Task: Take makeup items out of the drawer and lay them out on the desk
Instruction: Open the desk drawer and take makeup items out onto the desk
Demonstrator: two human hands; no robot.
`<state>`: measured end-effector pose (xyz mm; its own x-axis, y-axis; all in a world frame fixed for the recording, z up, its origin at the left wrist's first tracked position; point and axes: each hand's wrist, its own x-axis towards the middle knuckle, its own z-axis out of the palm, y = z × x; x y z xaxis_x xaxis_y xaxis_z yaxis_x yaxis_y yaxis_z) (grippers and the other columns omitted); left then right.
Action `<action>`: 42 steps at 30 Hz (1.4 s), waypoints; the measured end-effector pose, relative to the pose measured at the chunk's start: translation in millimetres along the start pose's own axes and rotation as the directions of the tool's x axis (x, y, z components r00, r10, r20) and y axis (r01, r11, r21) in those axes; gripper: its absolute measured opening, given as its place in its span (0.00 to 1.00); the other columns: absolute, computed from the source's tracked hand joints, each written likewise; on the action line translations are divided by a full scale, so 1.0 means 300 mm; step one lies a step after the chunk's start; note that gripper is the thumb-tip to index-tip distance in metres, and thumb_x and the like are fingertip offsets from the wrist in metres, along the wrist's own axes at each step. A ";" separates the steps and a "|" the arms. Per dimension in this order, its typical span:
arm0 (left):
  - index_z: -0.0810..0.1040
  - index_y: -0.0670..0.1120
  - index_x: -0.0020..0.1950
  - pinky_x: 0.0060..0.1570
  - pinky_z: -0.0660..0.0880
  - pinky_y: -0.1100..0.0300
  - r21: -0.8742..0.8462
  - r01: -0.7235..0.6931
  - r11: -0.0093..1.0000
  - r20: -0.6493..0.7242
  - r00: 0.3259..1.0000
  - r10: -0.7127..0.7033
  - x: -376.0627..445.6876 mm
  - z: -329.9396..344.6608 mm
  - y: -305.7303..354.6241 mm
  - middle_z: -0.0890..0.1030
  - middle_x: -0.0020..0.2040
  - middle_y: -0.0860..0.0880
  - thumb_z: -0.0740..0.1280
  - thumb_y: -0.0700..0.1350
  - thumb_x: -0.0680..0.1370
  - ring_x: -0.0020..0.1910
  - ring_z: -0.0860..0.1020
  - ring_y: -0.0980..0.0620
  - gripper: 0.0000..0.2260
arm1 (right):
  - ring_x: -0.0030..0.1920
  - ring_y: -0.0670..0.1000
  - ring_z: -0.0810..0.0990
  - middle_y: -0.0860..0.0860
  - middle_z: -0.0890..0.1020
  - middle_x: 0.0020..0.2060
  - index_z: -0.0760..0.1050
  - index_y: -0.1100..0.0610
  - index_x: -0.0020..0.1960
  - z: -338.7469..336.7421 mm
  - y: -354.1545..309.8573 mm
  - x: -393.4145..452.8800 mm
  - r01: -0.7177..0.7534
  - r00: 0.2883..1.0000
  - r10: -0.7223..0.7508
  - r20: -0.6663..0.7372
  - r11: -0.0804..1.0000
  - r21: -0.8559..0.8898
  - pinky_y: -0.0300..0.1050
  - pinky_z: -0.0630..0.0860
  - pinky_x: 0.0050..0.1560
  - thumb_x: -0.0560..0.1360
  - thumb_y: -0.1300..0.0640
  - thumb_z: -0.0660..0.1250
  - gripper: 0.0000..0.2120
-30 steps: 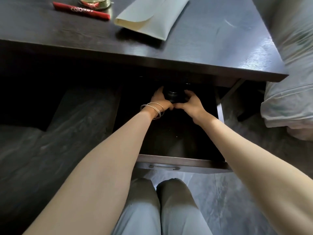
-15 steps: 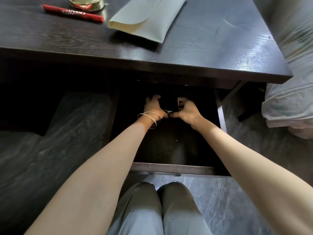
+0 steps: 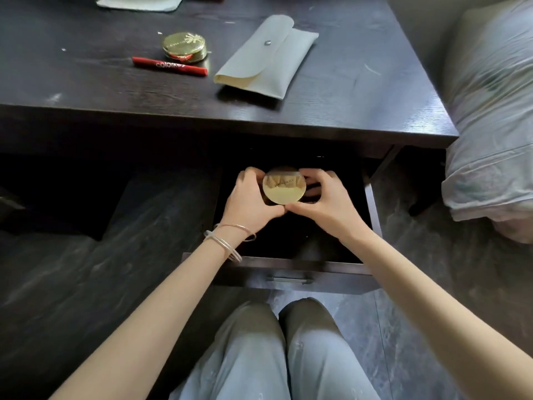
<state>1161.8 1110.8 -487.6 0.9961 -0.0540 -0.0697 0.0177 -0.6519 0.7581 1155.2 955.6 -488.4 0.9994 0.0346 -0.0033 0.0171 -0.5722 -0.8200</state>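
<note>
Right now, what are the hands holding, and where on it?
Both hands, left and right, hold a round gold compact by its rim, over the open drawer.

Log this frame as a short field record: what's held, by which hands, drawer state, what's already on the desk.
held item: round gold compact, over the open drawer
left hand: grips the compact's left side
right hand: grips its right side
drawer: pulled out, inside too dark to read
on desk: gold tin, red tube, grey pouch
</note>
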 end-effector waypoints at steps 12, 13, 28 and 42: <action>0.72 0.46 0.63 0.53 0.71 0.62 -0.083 -0.156 0.984 -0.116 0.983 0.146 0.123 -0.329 0.325 0.77 0.60 0.50 0.77 0.50 0.66 0.55 0.76 0.52 0.29 | 0.53 0.48 0.76 0.53 0.70 0.59 0.71 0.55 0.66 -0.237 -0.389 0.141 0.088 0.991 -0.075 -0.112 0.989 0.115 0.32 0.72 0.49 0.69 0.56 0.75 0.28; 0.73 0.45 0.63 0.52 0.71 0.63 -0.075 -0.151 0.986 -0.120 0.983 0.142 0.159 -0.337 0.340 0.77 0.59 0.49 0.77 0.49 0.66 0.55 0.76 0.51 0.28 | 0.52 0.48 0.76 0.53 0.70 0.59 0.70 0.56 0.66 -0.247 -0.401 0.181 0.075 0.992 -0.063 -0.107 0.991 0.114 0.33 0.72 0.49 0.69 0.57 0.74 0.28; 0.77 0.50 0.60 0.56 0.69 0.56 0.281 -0.175 0.944 -0.081 0.975 0.205 0.444 -0.129 0.396 0.81 0.55 0.50 0.72 0.59 0.67 0.60 0.69 0.44 0.25 | 0.56 0.59 0.77 0.60 0.76 0.55 0.73 0.67 0.61 -0.342 -0.243 0.376 -0.140 0.978 0.145 -0.151 0.989 0.044 0.50 0.74 0.55 0.66 0.60 0.75 0.26; 0.75 0.46 0.60 0.54 0.71 0.63 -0.047 -0.171 0.984 -0.230 0.961 0.156 -0.089 -0.063 0.066 0.77 0.56 0.49 0.73 0.45 0.71 0.54 0.75 0.51 0.19 | 0.59 0.47 0.76 0.51 0.76 0.61 0.72 0.54 0.66 -0.129 -0.072 -0.167 -0.076 0.981 0.091 -0.173 0.993 0.093 0.32 0.73 0.51 0.71 0.59 0.72 0.24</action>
<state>1137.1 1113.7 -458.3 0.9795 0.0210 0.2003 -0.1484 -0.5971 0.7883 1105.9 934.5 -448.4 0.9869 -0.1596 0.0213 -0.0613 -0.4948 -0.8668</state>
